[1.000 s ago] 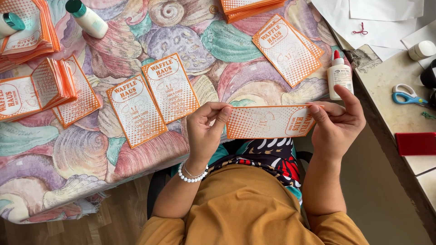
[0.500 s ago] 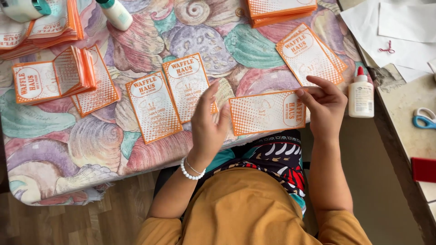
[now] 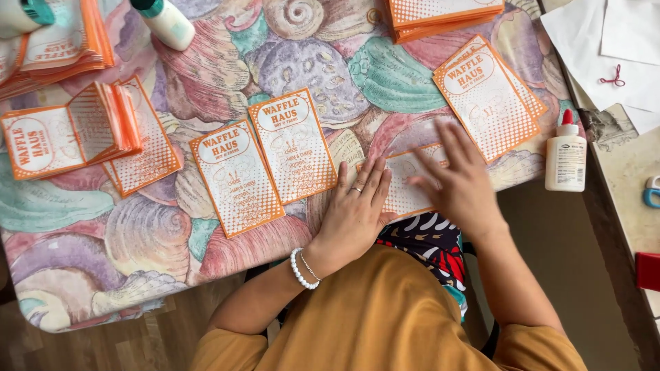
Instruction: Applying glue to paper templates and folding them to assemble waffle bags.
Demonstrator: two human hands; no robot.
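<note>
An orange-and-white printed card lies flat at the near edge of a table covered with a seashell-pattern cloth. My left hand, with a ring and a pearl bracelet, presses flat on the card's left part. On the card's right part lies my right hand, fingers spread and blurred. Two more cards of the same kind lie side by side to the left, one nearer and one farther.
Another pair of cards lies at the right, a stack at the far edge, folded stacks at the left. A white glue bottle with a red cap stands at the right; another bottle lies far left. White papers and blue scissors are on the right.
The card was held up in both hands one second ago; now it lies on the table and both hands press flat on it.
</note>
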